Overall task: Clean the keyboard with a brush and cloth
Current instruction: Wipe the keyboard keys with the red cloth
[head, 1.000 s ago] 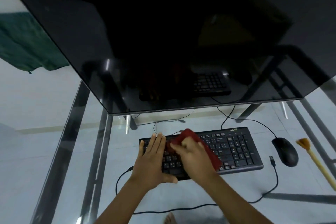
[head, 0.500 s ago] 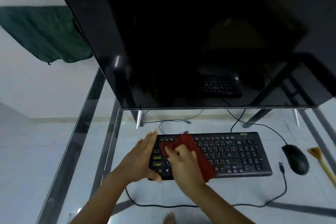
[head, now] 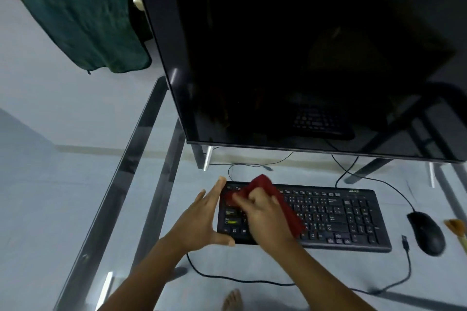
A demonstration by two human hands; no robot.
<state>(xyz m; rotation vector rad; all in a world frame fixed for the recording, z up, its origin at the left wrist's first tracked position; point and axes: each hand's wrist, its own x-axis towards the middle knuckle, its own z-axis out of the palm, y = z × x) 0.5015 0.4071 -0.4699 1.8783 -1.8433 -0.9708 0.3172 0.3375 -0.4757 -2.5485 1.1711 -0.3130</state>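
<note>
A black keyboard point(head: 336, 214) lies on the glass desk in front of me. My right hand point(head: 265, 219) presses a red cloth point(head: 262, 184) onto the keyboard's left keys, with part of the cloth trailing out to the right of my wrist. My left hand point(head: 202, 222) braces the keyboard's left end, fingers straight along the edge and thumb under the front corner. A brush point(head: 454, 227) with tan bristles and a pale handle lies at the far right edge, beyond the mouse, mostly cut off.
A large dark monitor point(head: 290, 53) stands right behind the keyboard. A black mouse point(head: 427, 233) sits right of the keyboard, with cables point(head: 406, 257) looping along the front. The glass desk point(head: 83, 209) has metal rails on the left. A green towel point(head: 83, 30) hangs at the back left.
My right hand has wiped the red cloth leftward along the keyboard. My left hand slid off the keys to the keyboard's left end. My view has swung left.
</note>
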